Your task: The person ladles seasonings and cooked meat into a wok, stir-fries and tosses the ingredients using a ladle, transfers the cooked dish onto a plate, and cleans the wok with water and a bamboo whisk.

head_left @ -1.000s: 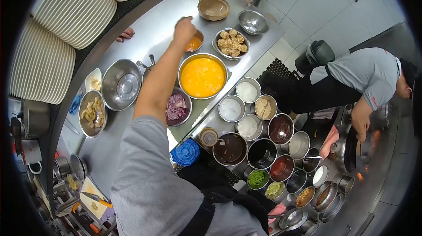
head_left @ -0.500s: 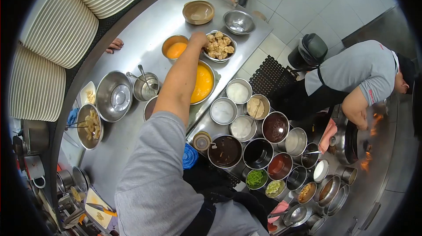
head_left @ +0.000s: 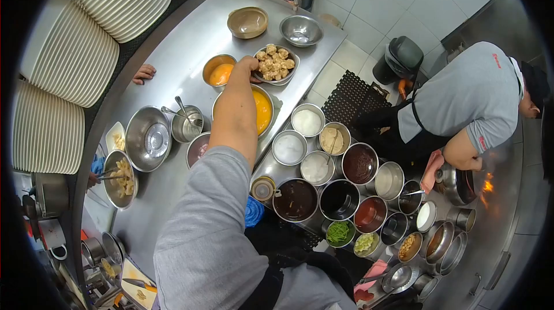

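Observation:
My left hand (head_left: 249,68) is closed on the near-left rim of a steel bowl (head_left: 287,80), with its fingertips partly hidden at the bowl's side. Inside the bowl are pale brown, lumpy coated pieces (head_left: 275,62). Just left of my hand stands a steel pot (head_left: 208,62) with orange beaten egg (head_left: 221,74). Below, partly covered by my forearm, sits a larger bowl of yellow-orange liquid (head_left: 264,111). A brown bowl (head_left: 247,23) and a steel bowl (head_left: 301,31) stand farther back. My right hand is out of view.
Another person's hand (head_left: 144,73) rests on the counter's left edge. At right, a co-worker (head_left: 470,96) stands by a wok over flames (head_left: 488,185). Several seasoning pots (head_left: 295,199) crowd the right side. Stacked plates (head_left: 75,50) line the upper left. A knife (head_left: 138,284) lies on a board.
My view has shifted slightly. My left hand now wraps the bowl's side, with fingers showing lower along it. The co-worker's arm at the wok has shifted, and the flames look smaller.

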Demonstrator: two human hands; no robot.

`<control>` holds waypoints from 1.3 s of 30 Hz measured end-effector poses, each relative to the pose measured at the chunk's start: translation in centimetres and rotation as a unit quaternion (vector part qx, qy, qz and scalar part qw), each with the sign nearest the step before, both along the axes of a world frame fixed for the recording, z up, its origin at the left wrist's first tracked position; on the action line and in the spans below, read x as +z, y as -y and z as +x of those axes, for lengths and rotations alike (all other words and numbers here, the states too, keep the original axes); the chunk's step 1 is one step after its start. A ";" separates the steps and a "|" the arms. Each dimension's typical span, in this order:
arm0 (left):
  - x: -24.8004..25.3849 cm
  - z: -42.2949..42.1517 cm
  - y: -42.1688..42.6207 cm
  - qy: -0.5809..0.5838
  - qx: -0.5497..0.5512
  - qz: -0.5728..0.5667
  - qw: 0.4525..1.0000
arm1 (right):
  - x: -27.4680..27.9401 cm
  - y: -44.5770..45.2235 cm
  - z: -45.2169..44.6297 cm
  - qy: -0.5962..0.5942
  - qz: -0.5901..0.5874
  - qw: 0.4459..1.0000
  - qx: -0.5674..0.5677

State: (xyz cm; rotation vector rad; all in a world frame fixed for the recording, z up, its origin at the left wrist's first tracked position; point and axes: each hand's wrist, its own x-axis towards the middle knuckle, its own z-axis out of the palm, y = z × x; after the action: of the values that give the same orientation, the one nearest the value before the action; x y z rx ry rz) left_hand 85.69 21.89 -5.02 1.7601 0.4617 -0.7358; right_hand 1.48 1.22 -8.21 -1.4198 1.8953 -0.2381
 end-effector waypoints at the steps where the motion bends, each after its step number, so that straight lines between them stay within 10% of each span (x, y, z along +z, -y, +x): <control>1: -0.7 0.5 -0.1 0.007 -0.006 0.012 1.000 | 0.0 0.0 -0.1 0.002 -0.001 1.000 -0.002; 21: 10.9 -4.4 -10.6 0.256 0.130 0.113 0.951 | -0.5 1.0 -4.4 0.037 0.005 0.999 0.037; 25: 15.2 -14.5 -18.7 0.294 0.113 0.147 0.938 | -0.8 2.0 -8.0 0.061 0.015 0.996 0.067; 39: 6.5 -56.2 -49.2 0.179 0.210 0.244 0.930 | -2.0 7.0 -32.2 0.087 0.058 0.995 0.005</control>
State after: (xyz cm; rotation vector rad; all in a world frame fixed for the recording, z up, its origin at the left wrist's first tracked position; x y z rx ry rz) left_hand 29.50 71.04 1.48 2.1001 0.7836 0.0203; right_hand -30.70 -5.76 -10.17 -1.2884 1.7317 -0.2352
